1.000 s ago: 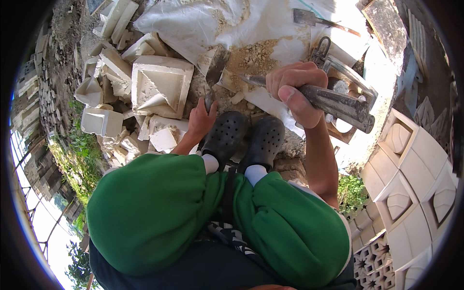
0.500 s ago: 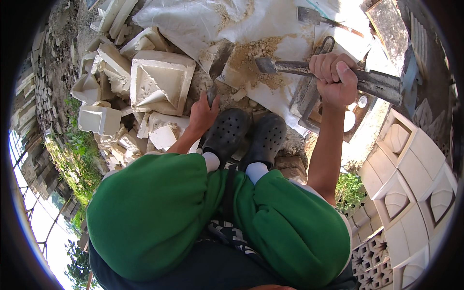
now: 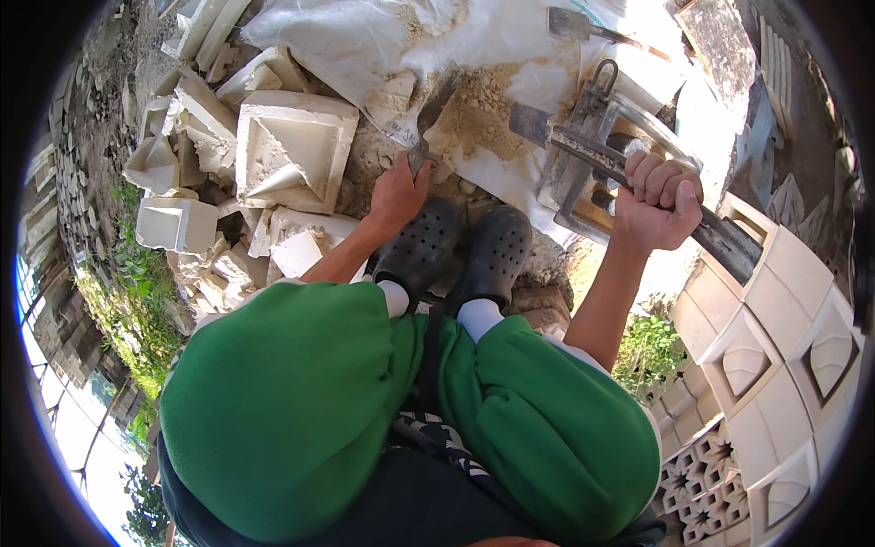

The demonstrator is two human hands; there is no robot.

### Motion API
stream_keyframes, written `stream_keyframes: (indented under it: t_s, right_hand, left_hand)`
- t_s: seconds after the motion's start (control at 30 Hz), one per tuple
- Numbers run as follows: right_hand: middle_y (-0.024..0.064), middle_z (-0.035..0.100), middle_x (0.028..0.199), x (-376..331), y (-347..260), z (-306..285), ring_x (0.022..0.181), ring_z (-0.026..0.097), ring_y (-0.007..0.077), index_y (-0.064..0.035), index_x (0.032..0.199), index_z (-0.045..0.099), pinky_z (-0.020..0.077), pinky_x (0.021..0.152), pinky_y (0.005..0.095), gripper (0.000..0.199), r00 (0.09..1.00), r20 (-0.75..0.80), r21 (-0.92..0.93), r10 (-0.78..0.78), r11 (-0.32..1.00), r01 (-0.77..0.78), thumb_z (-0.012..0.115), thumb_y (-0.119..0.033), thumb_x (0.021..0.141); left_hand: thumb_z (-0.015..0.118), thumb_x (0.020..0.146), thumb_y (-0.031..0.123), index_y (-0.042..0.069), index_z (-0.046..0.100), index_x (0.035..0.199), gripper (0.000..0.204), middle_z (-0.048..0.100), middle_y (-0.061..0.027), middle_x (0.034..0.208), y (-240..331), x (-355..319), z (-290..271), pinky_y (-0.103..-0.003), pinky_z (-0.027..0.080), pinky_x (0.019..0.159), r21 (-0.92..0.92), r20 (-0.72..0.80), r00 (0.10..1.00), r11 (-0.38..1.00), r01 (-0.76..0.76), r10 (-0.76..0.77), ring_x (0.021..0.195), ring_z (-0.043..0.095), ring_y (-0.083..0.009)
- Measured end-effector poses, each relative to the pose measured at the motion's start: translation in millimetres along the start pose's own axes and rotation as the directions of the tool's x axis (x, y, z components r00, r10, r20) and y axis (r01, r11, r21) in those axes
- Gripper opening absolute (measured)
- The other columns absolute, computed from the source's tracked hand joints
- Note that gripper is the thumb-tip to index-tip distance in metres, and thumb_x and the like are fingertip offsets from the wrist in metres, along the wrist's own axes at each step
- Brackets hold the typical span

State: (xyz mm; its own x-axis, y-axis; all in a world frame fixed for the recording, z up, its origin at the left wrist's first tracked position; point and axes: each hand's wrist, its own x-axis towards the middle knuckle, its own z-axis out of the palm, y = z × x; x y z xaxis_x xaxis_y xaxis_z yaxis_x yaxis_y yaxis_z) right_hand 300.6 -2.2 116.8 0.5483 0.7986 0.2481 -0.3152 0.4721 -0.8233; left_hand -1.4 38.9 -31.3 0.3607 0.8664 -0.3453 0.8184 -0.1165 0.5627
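Note:
My left hand (image 3: 399,193) is closed round the handle of a small trowel (image 3: 439,96), its blade pointing away from me over the dusty white sheet. On the right, my right hand (image 3: 661,201) grips a long, dark metal bar tool (image 3: 591,153) with a flat blade-like piece (image 3: 529,123) at its far end. Whether blade and bar are one piece is hard to tell. The bar slants over a metal frame (image 3: 558,173) with a loop handle (image 3: 603,80). Its thick near end sticks out past my hand. Between my hands, sandy rubble (image 3: 483,105) lies on the white sheet (image 3: 351,46).
A square cast block (image 3: 296,150) and broken pale pieces (image 3: 182,223) are piled on the left. My black clogs (image 3: 419,242) stand between my hands. Another flat-bladed tool (image 3: 570,23) lies at the far right. Pale patterned blocks (image 3: 775,351) are stacked at the near right.
My right hand has moved right and nearer to me. The bar has swung to a steeper slant, its blade end shifting right. My left hand with the trowel has moved slightly.

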Motion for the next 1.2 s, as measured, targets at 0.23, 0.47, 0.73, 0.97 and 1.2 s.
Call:
stream_keyframes:
  t_s: [0.23, 0.47, 0.73, 0.97, 1.2]
  right_hand:
    - [0.0014, 0.026, 0.048, -10.1, 31.8, 42.6, 0.044, 0.021, 0.0129, -0.0097, 0.059, 0.028, 0.0234, 0.046, 0.0320, 0.027, 0.999, -0.029, -0.067, -0.018, 0.998, 0.016, 0.043, -0.012, 0.081]
    - [0.0018, 0.027, 0.050, -15.6, 37.0, 61.0, 0.045, 0.022, 0.0130, -0.0093, 0.060, 0.028, 0.0255, 0.047, 0.0319, 0.026, 0.998, 0.065, -0.014, 0.028, 1.000, -0.027, 0.042, -0.012, 0.082]
    - [0.0019, 0.029, 0.053, 34.9, 30.5, 59.3, 0.049, 0.024, 0.0137, -0.0080, 0.060, 0.028, 0.0267, 0.051, 0.0324, 0.024, 0.994, 0.091, -0.160, -0.065, 0.984, 0.079, 0.041, -0.008, 0.080]
    - [0.0053, 0.039, 0.054, 2.3, 53.2, 62.5, 0.051, 0.034, 0.0152, -0.0001, 0.061, 0.038, 0.0318, 0.052, 0.0316, 0.016, 0.947, 0.320, -0.421, -0.030, 0.891, 0.170, 0.046, -0.002, 0.076]
    - [0.0050, 0.039, 0.054, -23.3, 52.3, 60.5, 0.049, 0.036, 0.0155, -0.0015, 0.061, 0.039, 0.0327, 0.050, 0.0308, 0.017, 0.966, 0.253, -0.209, -0.059, 0.971, 0.114, 0.047, -0.004, 0.075]
  left_hand:
    - [0.051, 0.092, 0.032, -0.005, 0.045, 0.103, 0.039, 0.060, -0.0267, 0.068, 5.9, 16.7, -3.3, -0.055, 0.046, 0.058, 0.024, -0.028, 0.998, 0.998, -0.054, 0.055, 0.065, 0.058, -0.0470]
    - [0.050, 0.093, 0.032, -0.002, 0.044, 0.097, 0.035, 0.061, -0.0270, 0.070, 7.8, 31.7, -11.8, -0.055, 0.045, 0.061, 0.060, 0.020, 0.998, 0.996, -0.061, 0.059, 0.068, 0.058, -0.0468]
    - [0.047, 0.094, 0.034, -0.002, 0.044, 0.100, 0.037, 0.062, -0.0274, 0.075, 9.3, 40.2, -20.4, -0.054, 0.046, 0.065, 0.082, -0.018, 0.994, 0.990, -0.110, 0.112, 0.072, 0.059, -0.0467]
    - [0.047, 0.094, 0.035, -0.003, 0.044, 0.100, 0.039, 0.062, -0.0276, 0.077, 30.7, 43.2, -27.4, -0.055, 0.046, 0.067, 0.167, 0.171, 0.985, 0.986, -0.028, -0.001, 0.074, 0.059, -0.0476]
    - [0.049, 0.092, 0.033, -0.003, 0.044, 0.097, 0.037, 0.061, -0.0269, 0.071, 17.3, 8.6, -35.3, -0.055, 0.045, 0.064, 0.075, 0.098, 0.995, 0.997, -0.019, 0.012, 0.069, 0.059, -0.0472]
